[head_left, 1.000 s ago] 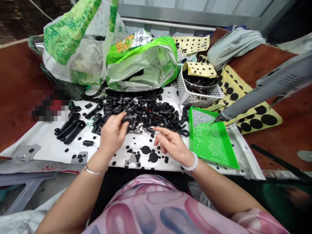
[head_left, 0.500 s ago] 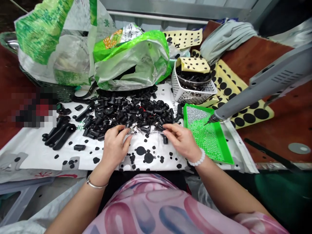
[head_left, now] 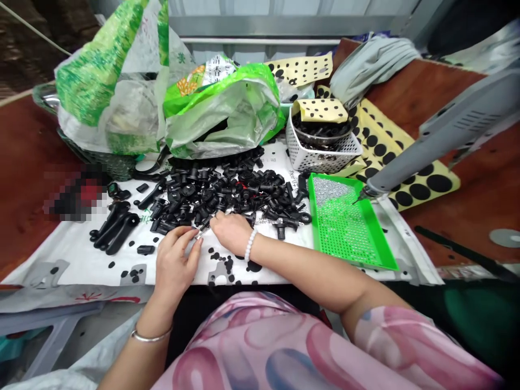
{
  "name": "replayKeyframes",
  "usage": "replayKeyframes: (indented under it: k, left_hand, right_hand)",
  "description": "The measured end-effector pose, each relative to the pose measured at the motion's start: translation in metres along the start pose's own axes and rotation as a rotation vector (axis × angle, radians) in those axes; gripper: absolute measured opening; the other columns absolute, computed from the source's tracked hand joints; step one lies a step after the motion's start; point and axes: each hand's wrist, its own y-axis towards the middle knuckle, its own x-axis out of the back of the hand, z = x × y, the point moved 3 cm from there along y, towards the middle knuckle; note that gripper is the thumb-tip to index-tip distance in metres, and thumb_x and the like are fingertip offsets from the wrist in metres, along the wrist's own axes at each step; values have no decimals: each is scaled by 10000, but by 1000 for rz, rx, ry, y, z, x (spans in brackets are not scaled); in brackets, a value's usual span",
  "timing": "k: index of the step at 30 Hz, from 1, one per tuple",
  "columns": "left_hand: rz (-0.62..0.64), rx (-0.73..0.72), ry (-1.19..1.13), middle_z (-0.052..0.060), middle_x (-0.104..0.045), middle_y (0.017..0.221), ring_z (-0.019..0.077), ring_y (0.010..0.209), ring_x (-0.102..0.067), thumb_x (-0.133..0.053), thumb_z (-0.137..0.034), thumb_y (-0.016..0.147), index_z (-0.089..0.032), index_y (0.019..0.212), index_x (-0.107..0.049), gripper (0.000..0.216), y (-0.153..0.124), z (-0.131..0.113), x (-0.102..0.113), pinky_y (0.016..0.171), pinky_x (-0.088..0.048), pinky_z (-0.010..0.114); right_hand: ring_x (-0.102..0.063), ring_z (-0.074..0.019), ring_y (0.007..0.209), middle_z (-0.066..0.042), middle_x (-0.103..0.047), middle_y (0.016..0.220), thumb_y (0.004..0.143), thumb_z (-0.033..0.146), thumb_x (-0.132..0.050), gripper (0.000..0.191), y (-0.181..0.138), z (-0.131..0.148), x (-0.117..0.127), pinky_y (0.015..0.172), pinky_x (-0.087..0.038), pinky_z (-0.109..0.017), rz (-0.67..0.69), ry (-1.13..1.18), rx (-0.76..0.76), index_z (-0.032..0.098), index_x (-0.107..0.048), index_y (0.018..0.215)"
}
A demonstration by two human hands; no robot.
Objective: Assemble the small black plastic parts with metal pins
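Observation:
My left hand (head_left: 176,260) is closed in a pinch, its fingertips on a small shiny metal piece (head_left: 199,234) just in front of the pile. My right hand (head_left: 233,233) has come across the front of the pile and lies close to the left one. Its fingers are bent together over the near edge of the black plastic parts (head_left: 195,192); what they hold, if anything, is hidden. The pile mixes small knob-like and tubular pieces, with a bit of red among them. A single short black piece (head_left: 145,249) lies left of my left hand.
Long black handles (head_left: 122,233) lie at the left. On the right, a green tray (head_left: 384,244) holds small silvery pieces, under the tip of a grey electric screwdriver (head_left: 439,127). Behind are a white basket (head_left: 325,160), dotted yellow sheets (head_left: 430,187) and green plastic bags (head_left: 227,119).
My right hand has moved left, from near the green tray to beside my left hand. My left hand has come slightly nearer to me. The whole view has shifted a little.

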Motion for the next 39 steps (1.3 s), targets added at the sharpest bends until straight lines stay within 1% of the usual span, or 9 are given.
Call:
replayKeyframes:
  k: [5, 9, 14, 19, 23, 28, 32, 36, 39]
  left_hand:
    - [-7, 4, -5, 83, -608, 1013, 212, 947, -583, -536, -294, 827, -184, 967, -635, 203, 13, 4, 3, 866, -458, 373]
    - [16, -62, -3, 84, -617, 1009, 215, 949, -583, -526, -308, 832, -180, 964, -638, 215, 49, -7, -10, 879, -444, 382]
    - [175, -177, 36, 87, -636, 984, 222, 909, -593, -495, -318, 836, -171, 968, -651, 252, 115, -41, -56, 851, -438, 369]
    - [388, -147, 236, 114, -628, 1043, 254, 986, -578, -488, -329, 826, -170, 1060, -631, 317, 169, -63, -108, 874, -414, 366]
    - [461, -115, 314, 150, -651, 973, 294, 902, -608, -519, -391, 795, -148, 1036, -647, 365, 189, -64, -129, 787, -441, 389]
    - [544, -126, 343, 139, -672, 957, 297, 870, -620, -533, -416, 781, -185, 1034, -656, 364, 197, -62, -136, 744, -447, 377]
    - [569, -121, 301, 123, -693, 899, 300, 860, -623, -589, -451, 731, -200, 936, -692, 340, 203, -63, -139, 742, -453, 373]
    - [511, -81, 204, 114, -693, 861, 298, 868, -618, -624, -378, 696, -188, 868, -702, 268, 208, -67, -134, 782, -453, 384]
    - [409, 3, 55, 101, -679, 882, 238, 809, -627, -556, -385, 750, -157, 1001, -655, 354, 200, -71, -114, 772, -475, 356]
  right_hand:
    - [-618, -180, 721, -101, -565, 944, 892, 91, -337, 238, -18, -6, 3, 593, -492, -288, -41, -15, 6, 135, -533, 1020]
    - [-590, -160, 712, -86, -567, 917, 899, 120, -367, 231, -50, -26, 8, 593, -472, -255, -258, 134, -22, 153, -578, 987]
    - [-579, -156, 719, -72, -592, 791, 913, 168, -375, 233, -102, -46, 8, 642, -466, -254, -521, 416, -60, 135, -596, 976]
    - [-558, -140, 649, -57, -576, 751, 905, 185, -386, 228, -141, -52, -4, 585, -450, -244, -568, 557, -111, 158, -606, 958]
    - [-543, -143, 628, -50, -569, 719, 885, 175, -398, 206, -155, -59, -13, 581, -442, -253, -598, 667, -150, 156, -595, 940]
    - [-547, -132, 631, -39, -579, 726, 853, 168, -434, 165, -155, -66, -12, 583, -444, -242, -663, 831, -217, 167, -590, 908]
    - [-543, -121, 614, -29, -568, 719, 831, 160, -470, 146, -153, -69, -12, 576, -446, -234, -701, 919, -267, 162, -610, 875]
    - [-552, -121, 629, -31, -575, 726, 819, 178, -513, 128, -151, -72, -17, 587, -464, -239, -755, 1012, -344, 166, -635, 855]
    - [-558, -109, 563, -13, -586, 666, 791, 202, -553, 106, -149, -73, -20, 535, -474, -226, -721, 1208, -416, 162, -636, 845]
